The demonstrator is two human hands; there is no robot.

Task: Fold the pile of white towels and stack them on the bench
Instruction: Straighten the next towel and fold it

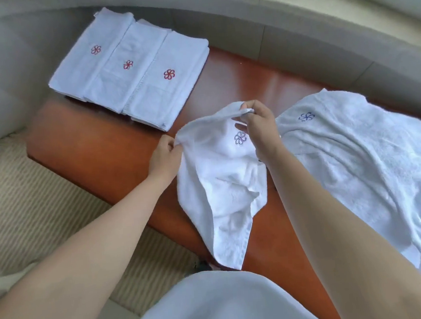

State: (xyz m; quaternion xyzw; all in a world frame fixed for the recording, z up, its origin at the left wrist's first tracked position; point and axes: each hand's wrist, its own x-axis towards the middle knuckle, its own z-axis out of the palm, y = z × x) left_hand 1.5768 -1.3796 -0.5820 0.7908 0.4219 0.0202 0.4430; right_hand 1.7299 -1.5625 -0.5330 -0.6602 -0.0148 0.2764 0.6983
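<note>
A white towel point(221, 183) with a blue flower emblem hangs crumpled above the brown bench point(97, 148). My left hand point(164, 158) pinches its left top edge. My right hand point(257, 128) grips the top edge a little higher and to the right. The towel's lower end trails down over the bench's near edge. A loose pile of white towels point(360, 157), one with a blue emblem on top, lies on the bench to the right. Three folded white towels point(131, 67) with red flower emblems lie overlapping in a row at the bench's far left.
A pale grey upholstered wall point(296, 42) curves behind the bench. A striped beige carpet point(31, 198) covers the floor on the left. My white garment point(216, 307) fills the bottom of the view.
</note>
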